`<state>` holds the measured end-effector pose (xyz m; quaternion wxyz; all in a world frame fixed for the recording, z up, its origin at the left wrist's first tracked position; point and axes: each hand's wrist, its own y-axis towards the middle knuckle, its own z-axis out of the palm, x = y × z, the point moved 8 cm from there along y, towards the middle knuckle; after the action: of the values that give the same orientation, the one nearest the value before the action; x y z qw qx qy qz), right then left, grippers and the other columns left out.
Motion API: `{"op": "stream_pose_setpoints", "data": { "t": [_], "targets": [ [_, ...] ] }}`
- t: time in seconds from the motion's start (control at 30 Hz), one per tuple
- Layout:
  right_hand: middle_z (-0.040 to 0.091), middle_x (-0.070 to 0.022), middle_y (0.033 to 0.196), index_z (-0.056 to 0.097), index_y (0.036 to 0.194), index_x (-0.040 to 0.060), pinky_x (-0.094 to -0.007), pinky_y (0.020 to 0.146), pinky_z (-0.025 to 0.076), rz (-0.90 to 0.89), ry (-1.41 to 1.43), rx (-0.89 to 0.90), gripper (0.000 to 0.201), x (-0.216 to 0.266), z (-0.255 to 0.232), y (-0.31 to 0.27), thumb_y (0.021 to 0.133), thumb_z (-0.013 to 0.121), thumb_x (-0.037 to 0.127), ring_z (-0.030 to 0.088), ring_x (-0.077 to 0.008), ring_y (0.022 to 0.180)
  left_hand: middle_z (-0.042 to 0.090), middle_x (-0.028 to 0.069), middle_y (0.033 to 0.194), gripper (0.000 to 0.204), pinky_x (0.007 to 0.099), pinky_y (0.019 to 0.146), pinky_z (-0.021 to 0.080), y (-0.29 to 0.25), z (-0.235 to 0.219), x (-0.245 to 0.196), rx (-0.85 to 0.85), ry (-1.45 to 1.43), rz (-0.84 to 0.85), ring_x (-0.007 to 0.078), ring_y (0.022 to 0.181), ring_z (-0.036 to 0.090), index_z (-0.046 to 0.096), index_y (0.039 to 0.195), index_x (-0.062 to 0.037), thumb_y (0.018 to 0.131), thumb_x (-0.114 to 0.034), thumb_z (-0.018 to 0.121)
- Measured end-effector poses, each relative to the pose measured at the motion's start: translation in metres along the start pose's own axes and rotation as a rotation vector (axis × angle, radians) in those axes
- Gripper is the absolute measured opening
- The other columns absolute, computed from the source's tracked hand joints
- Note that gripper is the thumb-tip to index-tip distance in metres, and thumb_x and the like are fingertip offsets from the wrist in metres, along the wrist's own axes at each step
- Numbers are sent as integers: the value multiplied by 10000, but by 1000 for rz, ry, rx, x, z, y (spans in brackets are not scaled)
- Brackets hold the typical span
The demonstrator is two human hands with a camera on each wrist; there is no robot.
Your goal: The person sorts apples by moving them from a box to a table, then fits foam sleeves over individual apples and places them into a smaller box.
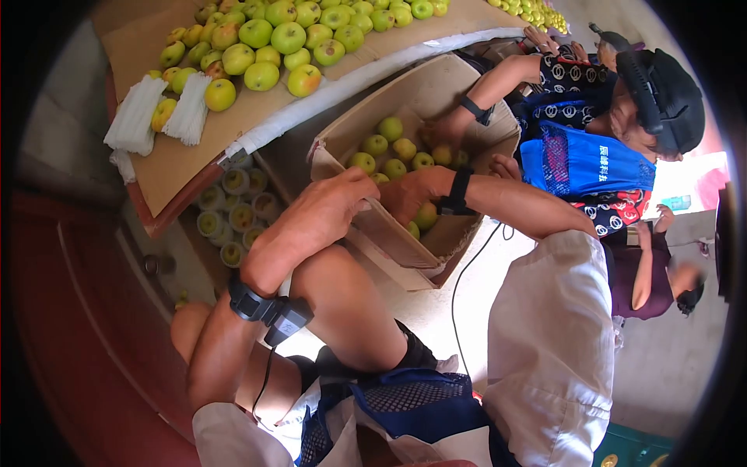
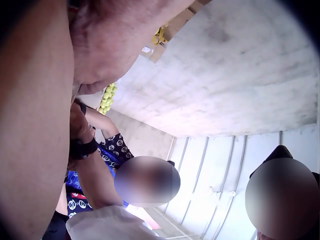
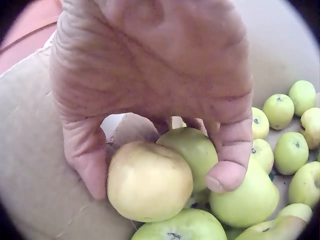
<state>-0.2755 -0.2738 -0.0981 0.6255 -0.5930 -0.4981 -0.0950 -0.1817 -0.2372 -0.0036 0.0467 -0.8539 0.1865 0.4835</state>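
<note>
Right hand (image 3: 150,95): reaches down into the cardboard box (image 1: 405,233); its thumb and fingers curl round a yellowish apple (image 3: 149,181) and lift against it from above.
Yellowish apple: sits on top of the heap at the near wall of the box, touching the green apples (image 3: 245,192) beside and under it.
Left hand (image 1: 323,210): rests on the near edge of the box with the fingers bent loosely over the flap; it holds no fruit. The left wrist view shows only the arm and a ceiling, so the fingers cannot be made out there.
Box: stands on the floor between the person's knees and a second person (image 1: 599,148), who also has both hands inside it.
Surface (image 1: 179,163): covered in cardboard, behind the box, carrying a pile of green apples (image 1: 288,35) and two bundles of white foam nets (image 1: 159,113).
Under the surface: apples already wrapped in nets (image 1: 233,214), packed close together.
</note>
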Motion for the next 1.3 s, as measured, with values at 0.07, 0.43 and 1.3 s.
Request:
{"op": "stream_pose_setpoints", "data": {
  "t": [0.07, 0.43, 1.3],
  "targets": [
    [496, -207, 1471, 371, 1561, 115, -434, 1148, 393, 7, -159, -82, 1061, -18, -3, -1, 640, 870, 285, 445, -342, 1417, 602, 146, 1057, 190, 468, 827, 499, -1, 0, 1, -16, 8, 23, 400, 972, 623, 630, 1109, -39, 931, 26, 620],
    [400, -219, 1568, 135, 1653, 222, -446, 834, 589, 241, -48, -162, 1212, -114, -2, 18, 697, 864, 370, 560, -344, 1306, 595, 152, 1068, 185, 467, 825, 499, -10, 3, 2, -18, 56, 92, 413, 986, 613, 623, 1109, -31, 929, 8, 633],
    [578, -208, 1377, 485, 1472, 163, -416, 1083, 465, 299, -264, -853, 837, -43, -36, -26, 716, 844, 173, 517, -396, 1308, 595, 130, 1086, 153, 475, 819, 484, -37, 24, 20, -11, 141, 214, 383, 1024, 620, 623, 1102, -44, 949, -37, 613]
  ]
}}
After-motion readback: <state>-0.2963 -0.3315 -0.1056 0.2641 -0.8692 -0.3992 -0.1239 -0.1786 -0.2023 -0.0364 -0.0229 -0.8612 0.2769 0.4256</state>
